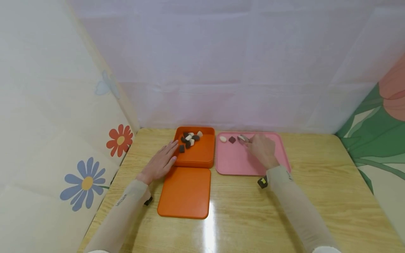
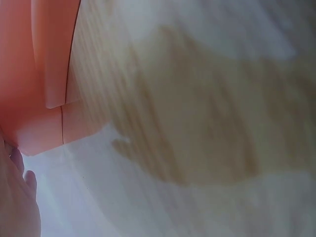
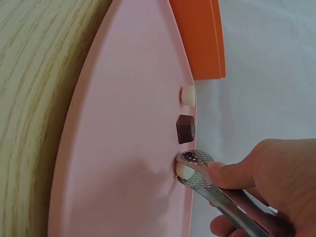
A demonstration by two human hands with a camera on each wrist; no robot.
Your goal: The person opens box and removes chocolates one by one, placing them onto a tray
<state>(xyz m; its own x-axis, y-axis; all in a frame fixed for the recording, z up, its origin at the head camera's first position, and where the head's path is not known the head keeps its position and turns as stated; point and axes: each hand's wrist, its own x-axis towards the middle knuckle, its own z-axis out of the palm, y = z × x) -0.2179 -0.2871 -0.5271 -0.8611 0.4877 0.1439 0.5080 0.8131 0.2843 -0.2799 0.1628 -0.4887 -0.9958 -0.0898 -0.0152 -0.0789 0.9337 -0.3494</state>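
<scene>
My right hand [image 1: 262,149] grips metal tongs [image 3: 217,192] over the back of the pink tray [image 1: 237,161]. Between the tongs' perforated ends sits a white chocolate-like piece [image 3: 185,171], at the tray's surface. Beside it in a row lie a dark brown faceted piece [image 3: 185,129] and another white piece [image 3: 188,96]. My left hand [image 1: 159,162] rests with extended fingers against the left side of the orange box [image 1: 202,154]. Several dark and white pieces [image 1: 189,137] lie inside that box. Only part of the left hand shows in the left wrist view.
An orange lid [image 1: 185,193] lies flat on the wooden table [image 1: 240,211] in front of the box. A pale cloth wall [image 1: 221,70] rises right behind the box and tray. Flower-printed cloth [image 1: 85,182] stands along the left side.
</scene>
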